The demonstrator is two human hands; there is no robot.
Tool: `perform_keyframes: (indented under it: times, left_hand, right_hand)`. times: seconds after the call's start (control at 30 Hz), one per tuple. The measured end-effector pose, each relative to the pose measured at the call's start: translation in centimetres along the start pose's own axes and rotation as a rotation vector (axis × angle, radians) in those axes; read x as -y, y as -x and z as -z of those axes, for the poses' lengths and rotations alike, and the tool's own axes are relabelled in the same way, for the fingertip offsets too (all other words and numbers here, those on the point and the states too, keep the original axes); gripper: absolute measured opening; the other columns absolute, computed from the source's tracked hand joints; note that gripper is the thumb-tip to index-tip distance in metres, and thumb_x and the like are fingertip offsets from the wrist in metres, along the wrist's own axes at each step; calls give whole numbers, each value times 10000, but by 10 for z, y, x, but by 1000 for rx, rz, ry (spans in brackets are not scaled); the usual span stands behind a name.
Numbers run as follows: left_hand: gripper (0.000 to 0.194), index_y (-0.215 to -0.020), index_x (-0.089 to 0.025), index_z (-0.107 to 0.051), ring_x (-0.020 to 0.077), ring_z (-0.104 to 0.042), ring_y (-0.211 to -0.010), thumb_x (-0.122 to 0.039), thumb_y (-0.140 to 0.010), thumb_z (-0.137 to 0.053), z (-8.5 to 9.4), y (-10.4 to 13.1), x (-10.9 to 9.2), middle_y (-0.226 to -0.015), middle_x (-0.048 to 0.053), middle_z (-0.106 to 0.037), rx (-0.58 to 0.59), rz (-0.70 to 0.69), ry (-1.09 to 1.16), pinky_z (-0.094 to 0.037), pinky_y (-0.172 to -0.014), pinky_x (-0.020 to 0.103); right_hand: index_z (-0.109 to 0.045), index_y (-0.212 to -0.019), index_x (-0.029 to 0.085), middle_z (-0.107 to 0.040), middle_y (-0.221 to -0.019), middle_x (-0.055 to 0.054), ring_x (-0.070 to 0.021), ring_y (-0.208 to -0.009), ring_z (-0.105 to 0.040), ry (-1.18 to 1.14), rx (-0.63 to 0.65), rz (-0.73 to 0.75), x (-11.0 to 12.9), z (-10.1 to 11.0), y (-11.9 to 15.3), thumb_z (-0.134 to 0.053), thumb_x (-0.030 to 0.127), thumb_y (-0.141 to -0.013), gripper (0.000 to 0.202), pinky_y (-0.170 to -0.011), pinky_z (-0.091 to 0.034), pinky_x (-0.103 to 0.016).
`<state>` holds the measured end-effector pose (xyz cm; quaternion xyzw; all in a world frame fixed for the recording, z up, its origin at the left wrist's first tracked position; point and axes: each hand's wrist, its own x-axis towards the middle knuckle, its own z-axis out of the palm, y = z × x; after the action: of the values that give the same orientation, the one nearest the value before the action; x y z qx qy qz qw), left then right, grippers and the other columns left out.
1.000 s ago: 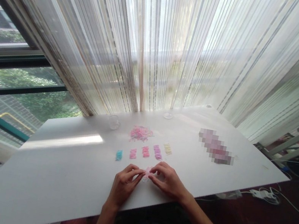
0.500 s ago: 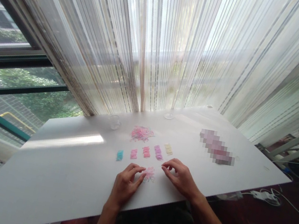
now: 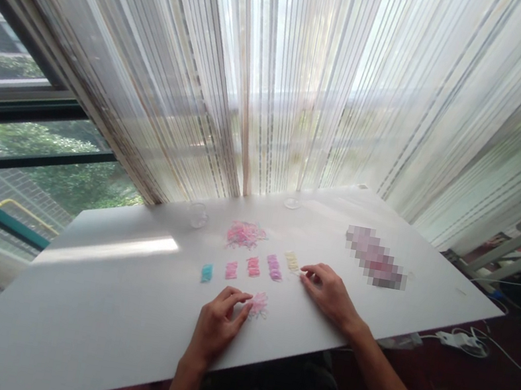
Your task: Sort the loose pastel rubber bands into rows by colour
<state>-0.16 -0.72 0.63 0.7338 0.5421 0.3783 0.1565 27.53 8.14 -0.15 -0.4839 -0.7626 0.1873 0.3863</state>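
Observation:
Beside a small loose heap of pale pink strips [image 3: 260,304], my left hand [image 3: 218,322] rests with thumb and forefinger tips close together at its left edge; anything between them is too small to make out. My right hand [image 3: 327,295] is pinched at the near right end of a row of pale yellow strips [image 3: 291,261], seemingly on one small pale yellow strip. To the left lie sorted groups of purple strips [image 3: 274,267], coral pink strips [image 3: 253,266], pink strips [image 3: 232,270] and turquoise strips [image 3: 207,273].
Farther back on the white table [image 3: 120,305] lies a larger mixed pink heap [image 3: 245,235]. Two clear round dishes, a left one [image 3: 198,216] and a right one [image 3: 292,204], stand near the curtain [image 3: 288,92]. A blurred-out pinkish object [image 3: 374,258] lies at the right.
My right hand has moved up and to the right, from beside the small heap to the yellow row. My left hand has stayed nearly in place.

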Motion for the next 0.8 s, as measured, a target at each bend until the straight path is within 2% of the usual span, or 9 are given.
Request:
perform_keyframes:
  times: [0.23, 0.37, 0.8]
  left_hand:
    - [191, -1050, -242, -744, 103, -584, -595, -331, -958, -602, 0, -1, -2, -937, 30, -704, 9, 11, -20, -519, -588, 221]
    - [187, -1044, -250, -743, 106, -595, -600, -336, -958, -602, 1, -1, -3, -937, 23, -701, 6, 11, -34, -523, -599, 224]
    - [173, -1027, -255, -735, 110, -593, -599, -338, -963, -599, 1, -2, -4, -924, 9, -699, 23, 24, -39, -504, -599, 229]
  right_hand:
    - [-689, -906, 221, -663, -887, -49, -205, -786, -633, 16, 17, 61, 5, 2, 5, -589, 231, -926, 103, -763, -557, -358]
    - [-687, -892, 229, -660, -899, -58, -230, -864, -625, 40, 40, 112, 11, 1, 7, -579, 191, -921, 118, -814, -551, -383]
    - [-704, -1049, 229, -674, -1038, -86, -265, -983, -630, 107, 28, 143, 5, -5, 6, -553, 165, -946, 194, -898, -566, -452]
